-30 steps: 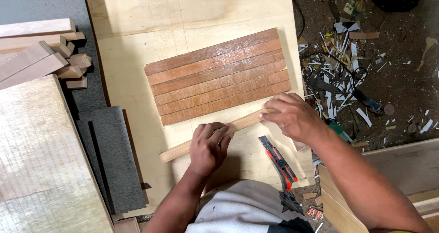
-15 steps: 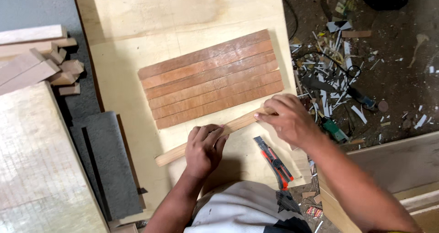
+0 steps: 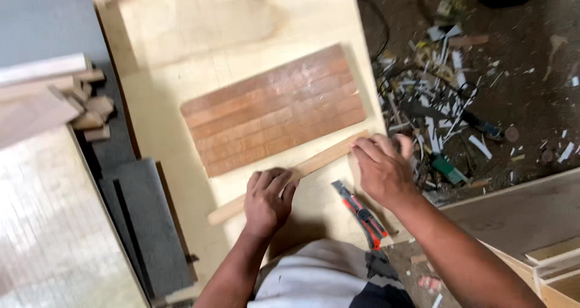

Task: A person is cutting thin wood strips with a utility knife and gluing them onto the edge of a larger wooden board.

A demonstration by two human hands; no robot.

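The person is setting a pale wooden strip (image 3: 320,159) against the near long edge of a panel (image 3: 275,109) of red-brown slats. The panel lies slantwise in the middle of a plywood board (image 3: 199,36). The strip runs parallel to the panel, just beside its near edge. Whether the two touch along their whole length cannot be told.

The left hand (image 3: 266,199) sits over the strip a little left of its middle, fingers bent and clasped on it and bearing down. The strip's left end sticks out past this hand toward the board's near-left part. The right hand (image 3: 380,169) lies flat and loose on the strip's right end, near the board's right edge. Its fingers are laid out along the wood, pressing rather than gripping.

A red and black knife (image 3: 359,211) lies untouched on the board near its near-right corner, between the two forearms. Offcuts (image 3: 84,102) are heaped beyond the board's left edge, with a grey slab (image 3: 151,223) nearer the person on that side. Scraps (image 3: 447,102) litter the floor past the right edge.

The step looks like fitting and lining up: the strip is longer than the panel and overhangs it at the left. Closing any gap would call for even pressure from both hands toward the panel, with the strip kept flat so it does not ride up over the slats or push them askew. Reaching for the knife would free the right end, so the left hand alone would have to pin the strip.
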